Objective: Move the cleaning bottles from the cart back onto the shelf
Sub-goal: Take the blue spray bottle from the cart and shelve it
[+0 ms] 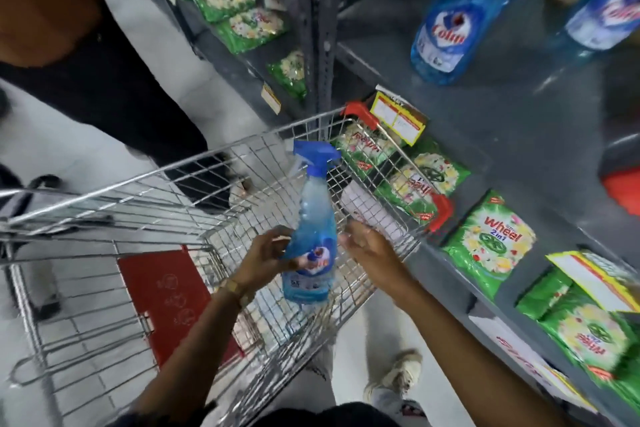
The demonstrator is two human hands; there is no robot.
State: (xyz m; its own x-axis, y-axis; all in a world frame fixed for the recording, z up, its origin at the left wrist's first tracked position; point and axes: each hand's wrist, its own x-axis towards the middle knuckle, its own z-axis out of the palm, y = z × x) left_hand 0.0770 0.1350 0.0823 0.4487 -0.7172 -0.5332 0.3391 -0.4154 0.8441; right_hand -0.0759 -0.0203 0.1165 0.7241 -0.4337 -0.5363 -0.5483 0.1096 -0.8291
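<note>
The left hand grips a blue spray bottle around its lower body, fingers wrapped across the label, and holds it upright above the wire cart. A gold-coloured watch band sits on that wrist. The right hand is just beside the bottle on its shelf side, fingers loosely curled and holding nothing; whether its fingertips touch the bottle cannot be told through the blur. The bottle's blue trigger head points up and away from the person, level with the cart's far rim.

Below the bottle, the cart's basket shows bare wire mesh, with a red child-seat flap toward the handle end. Red plastic corner guards mark the cart's front, which nearly touches the grey metal shelf. On that shelf, above the cart, stand two more blue bottles with white labels. Lower shelf levels beside the cart hold green detergent packets. Another person in dark clothing stands on the cart's far side from the shelf. The wearer's light shoe shows on the floor below the cart.
</note>
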